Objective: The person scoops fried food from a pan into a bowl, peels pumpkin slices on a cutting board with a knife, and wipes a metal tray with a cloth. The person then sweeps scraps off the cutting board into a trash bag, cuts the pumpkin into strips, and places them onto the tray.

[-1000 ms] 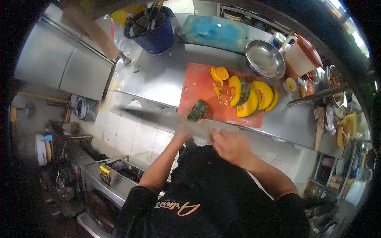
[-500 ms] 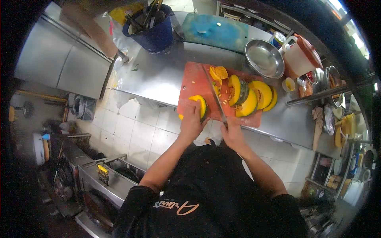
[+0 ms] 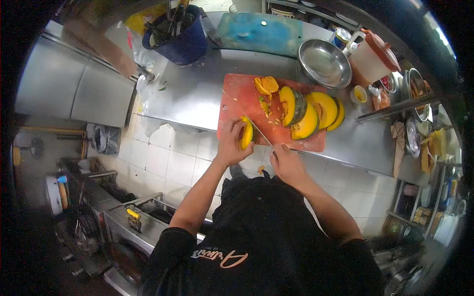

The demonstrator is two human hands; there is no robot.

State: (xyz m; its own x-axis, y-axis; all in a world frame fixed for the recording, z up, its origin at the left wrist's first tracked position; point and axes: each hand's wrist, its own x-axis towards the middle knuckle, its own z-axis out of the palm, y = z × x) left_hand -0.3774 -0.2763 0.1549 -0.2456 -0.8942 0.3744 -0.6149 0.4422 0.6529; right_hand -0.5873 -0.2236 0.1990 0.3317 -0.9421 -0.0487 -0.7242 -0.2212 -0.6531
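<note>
Left hand: curled round a curved, yellow-fleshed pumpkin piece [image 3: 247, 136], fingers and thumb on either side [image 3: 232, 143].
Right hand: closed round the mostly hidden handle of a long, thin-bladed metal knife [image 3: 258, 128], the blade pointing toward 11 o'clock [image 3: 288, 165].
Pumpkin piece: at 7 to 8 o'clock on the rectangular red cutting board [image 3: 308, 143].
Pumpkin wedges: thick, green-skinned, yellow-fleshed [image 3: 304, 124], at the board's 3 o'clock.
Bowl: round, shiny steel [image 3: 325, 63], on the table [image 3: 182, 93], between 1 and 2 o'clock from the board.
</note>
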